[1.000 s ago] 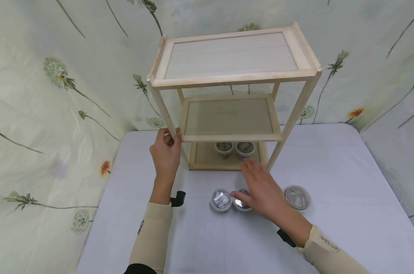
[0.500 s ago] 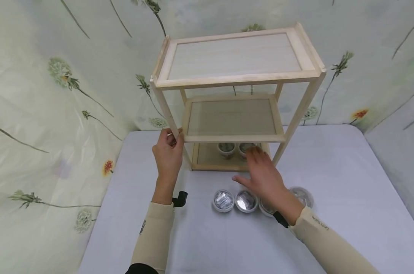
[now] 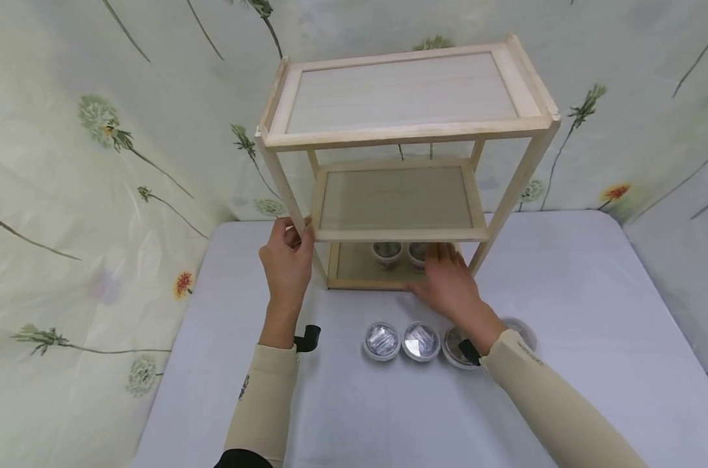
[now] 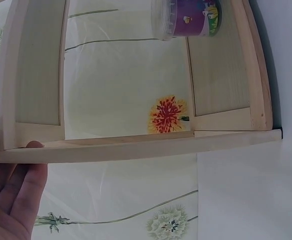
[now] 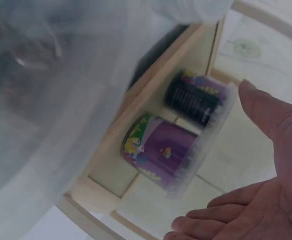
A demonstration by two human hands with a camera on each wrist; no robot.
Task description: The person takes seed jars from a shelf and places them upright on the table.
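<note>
My left hand (image 3: pixel 287 261) grips the left front post of a three-tier wooden shelf (image 3: pixel 400 235) at the height of its middle board. In the left wrist view, fingertips of that hand (image 4: pixel 13 192) curl around the pale post. Two small lidded plastic tubs stand on the bottom tier: a left tub (image 3: pixel 386 253) and a right tub (image 3: pixel 417 252). Beside the right one is my right hand (image 3: pixel 450 283), partly under the middle board. The right wrist view shows its thumb spread from straight fingers (image 5: pixel 226 212), near the purple-labelled tub (image 5: pixel 171 147) and a second, dark-labelled tub (image 5: pixel 196 100); contact cannot be made out.
On the white tabletop (image 3: pixel 342 403), before the shelf, sit two small silver-topped tubs, a left one (image 3: pixel 381 342) and a right one (image 3: pixel 420 342). A larger round tub (image 3: pixel 456 351) and another tub (image 3: pixel 523 328) are partly covered by the right arm. Floral cloth (image 3: pixel 125 195) hangs behind.
My right hand has moved forward from above the front tubs into the bottom tier, beside the right tub there. The left hand keeps its grip on the post.
</note>
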